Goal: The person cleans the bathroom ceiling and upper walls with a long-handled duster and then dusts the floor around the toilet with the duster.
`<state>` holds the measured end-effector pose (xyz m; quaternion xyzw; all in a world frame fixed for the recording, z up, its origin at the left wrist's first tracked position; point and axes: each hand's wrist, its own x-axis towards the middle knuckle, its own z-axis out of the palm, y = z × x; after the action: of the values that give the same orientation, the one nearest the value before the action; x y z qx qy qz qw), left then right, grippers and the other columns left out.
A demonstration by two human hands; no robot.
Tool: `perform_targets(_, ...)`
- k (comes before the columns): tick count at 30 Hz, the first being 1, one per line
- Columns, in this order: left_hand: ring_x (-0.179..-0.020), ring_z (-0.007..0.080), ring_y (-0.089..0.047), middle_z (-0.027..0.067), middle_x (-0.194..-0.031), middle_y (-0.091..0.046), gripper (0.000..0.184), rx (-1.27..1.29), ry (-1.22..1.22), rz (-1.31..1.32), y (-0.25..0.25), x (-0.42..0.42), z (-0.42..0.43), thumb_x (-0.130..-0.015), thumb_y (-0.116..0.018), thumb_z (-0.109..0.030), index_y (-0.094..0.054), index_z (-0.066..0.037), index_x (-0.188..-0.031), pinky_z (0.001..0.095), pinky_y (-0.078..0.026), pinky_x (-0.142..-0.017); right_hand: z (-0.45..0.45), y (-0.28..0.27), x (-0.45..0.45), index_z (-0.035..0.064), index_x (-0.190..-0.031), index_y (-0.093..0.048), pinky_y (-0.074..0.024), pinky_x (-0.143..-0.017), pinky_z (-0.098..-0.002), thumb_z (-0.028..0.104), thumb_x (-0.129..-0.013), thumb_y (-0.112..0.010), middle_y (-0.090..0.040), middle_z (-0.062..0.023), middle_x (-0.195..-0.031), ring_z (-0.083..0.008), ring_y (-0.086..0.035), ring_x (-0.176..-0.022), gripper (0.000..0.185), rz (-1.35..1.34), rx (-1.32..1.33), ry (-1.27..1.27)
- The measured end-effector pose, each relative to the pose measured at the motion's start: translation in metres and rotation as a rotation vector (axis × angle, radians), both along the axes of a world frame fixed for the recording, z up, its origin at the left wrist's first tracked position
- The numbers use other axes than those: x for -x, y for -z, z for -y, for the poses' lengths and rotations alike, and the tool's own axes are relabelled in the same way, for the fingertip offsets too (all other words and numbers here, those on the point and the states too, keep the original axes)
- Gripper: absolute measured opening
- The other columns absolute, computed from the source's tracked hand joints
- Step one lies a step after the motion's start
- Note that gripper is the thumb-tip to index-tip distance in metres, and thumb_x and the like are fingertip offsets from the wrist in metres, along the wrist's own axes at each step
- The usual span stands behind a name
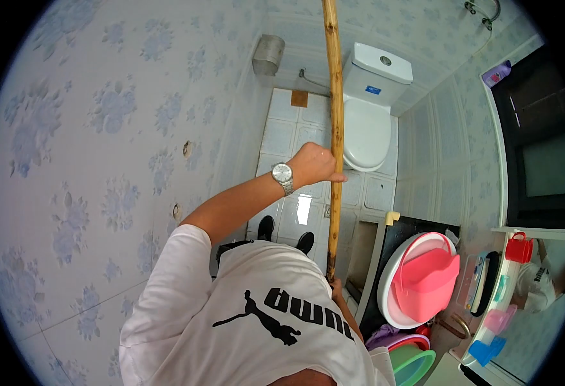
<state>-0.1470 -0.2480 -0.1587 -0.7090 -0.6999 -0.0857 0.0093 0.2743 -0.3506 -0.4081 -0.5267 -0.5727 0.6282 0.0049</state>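
A long, knotty wooden pole (336, 96) runs nearly upright through the middle of the view, and its far end leaves the top edge. My left hand (314, 164), with a silver watch (282, 174) on the wrist, is closed around the middle of the pole in front of the toilet. Lower down, beside my white shirt (250, 321), my right hand (338, 289) grips the pole near its bottom end. The shirt partly covers that hand and arm. Whatever the pole's upper end carries is out of view.
A white toilet (366, 132) stands behind the pole on the tiled floor (279, 135). To the right, a white basin (385, 302) and a pink basin (424, 276) sit on a black counter (376, 264). Beyond is a mirror (540, 321). A metal paper holder (269, 55) hangs on the flowered wall.
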Motion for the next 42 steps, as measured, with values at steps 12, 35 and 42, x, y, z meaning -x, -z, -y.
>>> perform_targets(12, -0.038, 0.0231, -0.052, 0.0083, -0.042, -0.05, 0.07, 0.085, 0.054, 0.094, 0.017, -0.02, 0.013, -0.079, -0.051, -0.068, -0.06, -0.005, -0.048, 0.0325, -0.042, -0.041, 0.033, 0.024, -0.046, -0.0055, -0.091, -0.065, -0.0458, -0.069, -0.0343, 0.008, -0.078, -0.067, -0.064, -0.0091, -0.08, -0.0182, -0.056, -0.074, 0.019, 0.318, -0.068, -0.007)
perform_targets(35, -0.055, 0.0137, -0.053, 0.0048, -0.063, -0.054, 0.017, -0.004, -0.542, 1.534, 0.06, -0.05, -0.012, -0.078, -0.062, -0.012, -0.053, -0.002, -0.068, 0.0299, -0.043, -0.048, 0.047, -0.008, -0.071, -0.0028, -0.1, -0.066, -0.0492, -0.074, -0.0375, 0.034, -0.074, -0.074, -0.068, -0.0202, -0.091, -0.0252, -0.067, -0.086, 0.045, 0.558, 0.072, -0.082)
perform_targets(42, -0.056, 0.014, -0.054, 0.0051, -0.065, -0.053, 0.01, 0.071, -0.58, 1.621, 0.034, -0.063, -0.006, -0.076, -0.061, -0.006, -0.052, -0.003, -0.072, 0.0282, -0.043, -0.046, 0.054, -0.045, -0.072, -0.0044, -0.101, -0.066, -0.0486, -0.075, -0.0386, 0.036, -0.079, -0.07, -0.068, -0.0191, -0.086, -0.029, -0.066, -0.084, 0.046, 0.486, -0.055, -0.008)
